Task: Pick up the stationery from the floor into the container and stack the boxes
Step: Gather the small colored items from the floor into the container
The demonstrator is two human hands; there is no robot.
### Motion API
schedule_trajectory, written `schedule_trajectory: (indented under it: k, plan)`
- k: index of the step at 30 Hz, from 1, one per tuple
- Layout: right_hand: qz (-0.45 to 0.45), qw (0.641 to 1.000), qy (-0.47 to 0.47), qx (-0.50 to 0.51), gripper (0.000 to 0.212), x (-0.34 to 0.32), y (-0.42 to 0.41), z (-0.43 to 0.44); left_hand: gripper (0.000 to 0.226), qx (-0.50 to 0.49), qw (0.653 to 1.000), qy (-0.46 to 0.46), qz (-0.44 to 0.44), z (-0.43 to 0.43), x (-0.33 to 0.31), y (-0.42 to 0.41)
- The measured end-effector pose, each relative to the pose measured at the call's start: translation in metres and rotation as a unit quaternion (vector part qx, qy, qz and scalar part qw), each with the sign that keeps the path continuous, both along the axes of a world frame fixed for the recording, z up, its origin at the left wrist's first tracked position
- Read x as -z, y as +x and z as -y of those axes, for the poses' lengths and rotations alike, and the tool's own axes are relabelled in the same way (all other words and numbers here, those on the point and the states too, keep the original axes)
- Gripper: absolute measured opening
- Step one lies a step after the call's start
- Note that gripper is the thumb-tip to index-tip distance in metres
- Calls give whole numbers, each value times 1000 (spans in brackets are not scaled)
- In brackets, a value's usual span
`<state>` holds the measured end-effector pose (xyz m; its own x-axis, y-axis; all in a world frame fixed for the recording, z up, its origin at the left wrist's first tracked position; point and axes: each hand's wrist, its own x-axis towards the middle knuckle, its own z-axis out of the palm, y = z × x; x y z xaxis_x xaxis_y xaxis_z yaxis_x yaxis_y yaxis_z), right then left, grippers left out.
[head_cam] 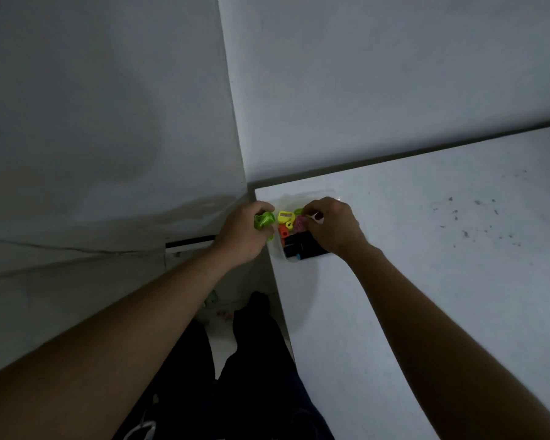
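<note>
A clear plastic container [278, 249] sits at the near left corner of a white table [426, 249]. Inside it lie a yellow sharpener [285, 216], an orange piece [284, 231], a pink piece [300, 224] and dark items [302, 246]. My left hand [243, 233] is at the container's left edge, its fingers curled round a green piece of stationery [263, 221]. My right hand [332, 228] hovers over the container's right side, fingers bent down and pinching something small and pale; what it is I cannot make out.
White walls meet in a corner [235, 122] just behind the container. The table stretches right, with dark specks [477, 217] on it. Below, my dark-trousered legs [251, 360] stand on a pale floor with small items [224, 314] near the table's edge.
</note>
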<state>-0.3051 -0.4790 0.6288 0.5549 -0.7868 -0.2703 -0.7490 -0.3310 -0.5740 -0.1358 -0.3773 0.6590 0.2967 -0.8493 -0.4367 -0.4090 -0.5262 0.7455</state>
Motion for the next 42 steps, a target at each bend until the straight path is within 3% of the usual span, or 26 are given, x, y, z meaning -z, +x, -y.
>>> schedule_trajectory:
  k: [5, 10, 15, 21, 29, 31, 35, 42]
  plan:
    - [77, 995, -10, 66, 23, -9, 4, -5, 34, -19, 999, -25, -32, 7, -6, 0]
    - [208, 948, 219, 102, 26, -32, 11, -7, 55, -13, 996, -24, -79, 21, -10, -7]
    - [184, 953, 218, 97, 20, -28, 0, 2, 61, -23, 996, -12, -83, 28, -8, -13]
    - [87, 986, 79, 121, 15, -15, -12, 8, 36, -37, 999, -20, -32, 30, -3, -14]
    - [96, 991, 11, 92, 18, -15, 5, -4, 22, -86, 995, -56, 12, 31, -3, -10]
    - [130, 983, 36, 128, 23, -19, 4, -3, 21, -80, 995, -57, -4, 35, -5, -11]
    - [191, 954, 193, 124, 28, -24, -2, 0, 21, -47, 996, -53, -49, 43, -8, -22]
    - [147, 964, 159, 157, 22, -12, -20, 9, 31, -69, 994, -15, -84, 50, -1, -37]
